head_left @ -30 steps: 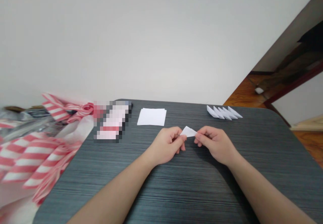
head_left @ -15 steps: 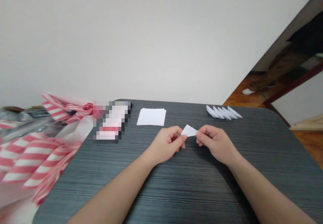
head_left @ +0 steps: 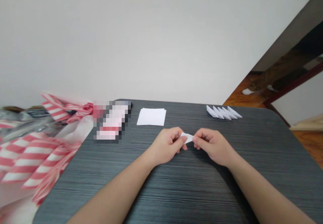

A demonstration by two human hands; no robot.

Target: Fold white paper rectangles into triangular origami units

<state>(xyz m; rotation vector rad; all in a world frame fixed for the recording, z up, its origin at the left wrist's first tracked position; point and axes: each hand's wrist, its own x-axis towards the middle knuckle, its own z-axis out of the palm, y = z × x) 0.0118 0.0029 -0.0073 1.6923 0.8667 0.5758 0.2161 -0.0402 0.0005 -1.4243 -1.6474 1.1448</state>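
Note:
Between my hands, just above the dark table (head_left: 161, 190), is a small folded piece of white paper (head_left: 187, 137). My left hand (head_left: 168, 145) pinches its left end between thumb and fingers. The right tip of the paper sits in the pinch of my right hand (head_left: 212, 145). Part of the paper is hidden behind my left thumb. Beyond my left hand lies a stack of white paper sheets (head_left: 151, 117). A row of several folded white paper pieces (head_left: 223, 112) lies beyond my right hand, overlapping one another.
A blurred-out flat object (head_left: 113, 120) lies at the table's left edge. Red-and-white striped cloth (head_left: 32, 153) is heaped beside the table on the left. A pale wall (head_left: 161, 42) rises behind. To the right, wooden floor (head_left: 238, 91) and a person's leg (head_left: 267, 77) show.
The folded paper has tilted and now looks narrower, its raised top corner gone from view. My right hand has shifted slightly left and down, closer to my left hand. The person's leg has moved.

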